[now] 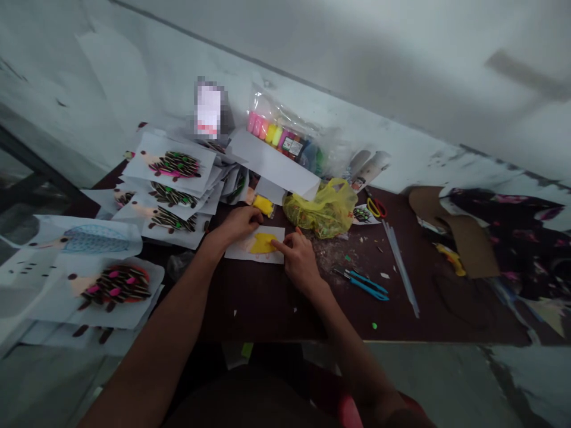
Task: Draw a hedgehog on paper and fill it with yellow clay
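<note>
From here I see the dark desk (267,312), with the white sheet (235,254) left of its middle, between front and back edges. My right hand (300,254) extends its index finger onto the sheet, other fingers curled; my left hand (241,223) bends at its far edge, grip unclear. I'd press the yellow layer (262,242) lightly outward, keeping the paper flat.
</note>
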Tool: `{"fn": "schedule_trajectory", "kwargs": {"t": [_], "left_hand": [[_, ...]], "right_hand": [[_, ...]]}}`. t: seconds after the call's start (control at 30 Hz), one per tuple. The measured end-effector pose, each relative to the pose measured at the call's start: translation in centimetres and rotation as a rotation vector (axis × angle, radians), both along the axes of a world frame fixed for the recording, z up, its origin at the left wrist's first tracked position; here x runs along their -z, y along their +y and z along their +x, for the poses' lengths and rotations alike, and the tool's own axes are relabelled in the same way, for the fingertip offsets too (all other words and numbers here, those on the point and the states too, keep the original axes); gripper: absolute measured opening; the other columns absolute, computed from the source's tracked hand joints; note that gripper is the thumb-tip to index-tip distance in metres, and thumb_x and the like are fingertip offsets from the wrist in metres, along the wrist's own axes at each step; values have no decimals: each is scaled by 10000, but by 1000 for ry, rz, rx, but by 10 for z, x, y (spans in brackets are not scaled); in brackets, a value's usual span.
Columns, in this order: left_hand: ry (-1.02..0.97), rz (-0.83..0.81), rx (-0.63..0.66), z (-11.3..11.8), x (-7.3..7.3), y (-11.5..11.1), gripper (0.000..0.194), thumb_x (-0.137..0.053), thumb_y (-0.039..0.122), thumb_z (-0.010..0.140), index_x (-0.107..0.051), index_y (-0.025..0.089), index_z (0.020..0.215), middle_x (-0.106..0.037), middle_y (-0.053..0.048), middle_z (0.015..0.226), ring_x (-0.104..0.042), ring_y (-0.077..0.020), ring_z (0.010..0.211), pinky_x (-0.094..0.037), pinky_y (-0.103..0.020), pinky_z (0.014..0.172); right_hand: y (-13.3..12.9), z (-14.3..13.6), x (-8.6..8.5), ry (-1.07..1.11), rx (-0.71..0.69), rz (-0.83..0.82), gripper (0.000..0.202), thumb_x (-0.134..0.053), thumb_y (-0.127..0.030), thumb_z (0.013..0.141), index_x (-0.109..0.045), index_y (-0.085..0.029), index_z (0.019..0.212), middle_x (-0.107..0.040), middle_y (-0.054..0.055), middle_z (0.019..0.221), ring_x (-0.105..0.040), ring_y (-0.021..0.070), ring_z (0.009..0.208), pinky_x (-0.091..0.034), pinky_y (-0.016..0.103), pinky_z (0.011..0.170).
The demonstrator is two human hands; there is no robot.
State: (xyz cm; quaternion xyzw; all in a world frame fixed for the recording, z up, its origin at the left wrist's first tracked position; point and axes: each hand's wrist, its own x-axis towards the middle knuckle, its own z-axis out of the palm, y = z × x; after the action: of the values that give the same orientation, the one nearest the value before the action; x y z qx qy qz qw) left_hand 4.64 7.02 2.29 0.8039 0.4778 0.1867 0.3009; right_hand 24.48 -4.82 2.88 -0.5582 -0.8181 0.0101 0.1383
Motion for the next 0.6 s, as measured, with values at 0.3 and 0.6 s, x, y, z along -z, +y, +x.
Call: {"fn": "schedule_trajectory", "kwargs": {"t": [0.3, 0.6], "left_hand": [[4, 14, 13, -1, 7, 2, 240, -549, 110, 788, -727, 178, 934, -734, -57, 925, -633, -180, 821, -466, -288, 759], [8, -36, 59, -3, 3, 3, 260, -559, 103, 760, -714, 172, 957, -719, -47, 904, -619, -171, 789, -451, -274, 713]], "right_hand": [[-1, -5, -9, -144, 41, -117, 442, -477, -126, 966, -654, -345, 1307, -572, 82, 1081, -478, 248, 996, -350, 380, 914], [5, 8, 4, 110, 96, -78, 467, -458, -19, 920, -757, -291, 1155, -603, 71, 1023, -521, 205, 967, -372, 331, 862]]}}
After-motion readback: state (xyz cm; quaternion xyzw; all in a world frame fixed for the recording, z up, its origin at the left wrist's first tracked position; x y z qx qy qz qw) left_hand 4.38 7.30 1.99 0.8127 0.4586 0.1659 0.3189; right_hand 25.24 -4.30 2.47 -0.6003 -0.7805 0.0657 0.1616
